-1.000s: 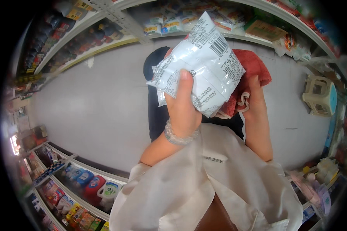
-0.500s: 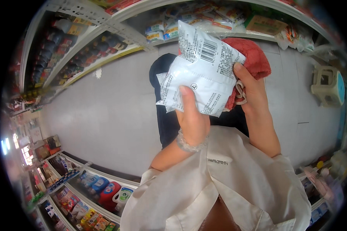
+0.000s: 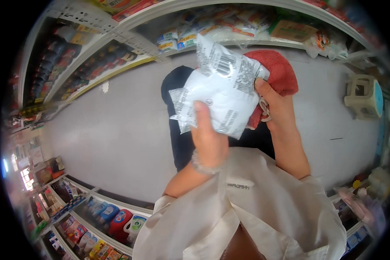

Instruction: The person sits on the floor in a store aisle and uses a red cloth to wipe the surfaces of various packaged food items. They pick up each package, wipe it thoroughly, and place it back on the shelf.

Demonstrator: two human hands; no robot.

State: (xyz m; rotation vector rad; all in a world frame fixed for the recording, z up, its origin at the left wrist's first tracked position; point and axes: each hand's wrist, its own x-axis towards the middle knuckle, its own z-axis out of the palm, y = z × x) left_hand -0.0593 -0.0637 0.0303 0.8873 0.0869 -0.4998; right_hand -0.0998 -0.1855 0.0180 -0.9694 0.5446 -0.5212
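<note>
In front of my lap I hold white plastic packets (image 3: 216, 89) with dark print and a barcode, at least two of them stacked. My left hand (image 3: 210, 141) grips the lower left part, thumb on top and fingers hidden beneath. A clear beaded bracelet circles that wrist. My right hand (image 3: 275, 104) pinches the right edge with its thumb on the front. Behind the packets, against my right hand, is a red fluffy cloth (image 3: 279, 71) with a pale cord loop (image 3: 264, 108). How the fingers hold the cloth is hidden.
Ahead, a low shelf (image 3: 229, 45) carries bagged goods and a green-brown carton (image 3: 292, 30). Dark bottles (image 3: 52, 60) line shelves on the left. Detergent bottles (image 3: 119, 223) stand on a shelf behind at left. A beige stool with a blue top (image 3: 363, 96) is on the grey floor at right.
The packets, cloth and both my hands have shifted slightly left and down in the picture, along with the whole scene. My grip looks the same.
</note>
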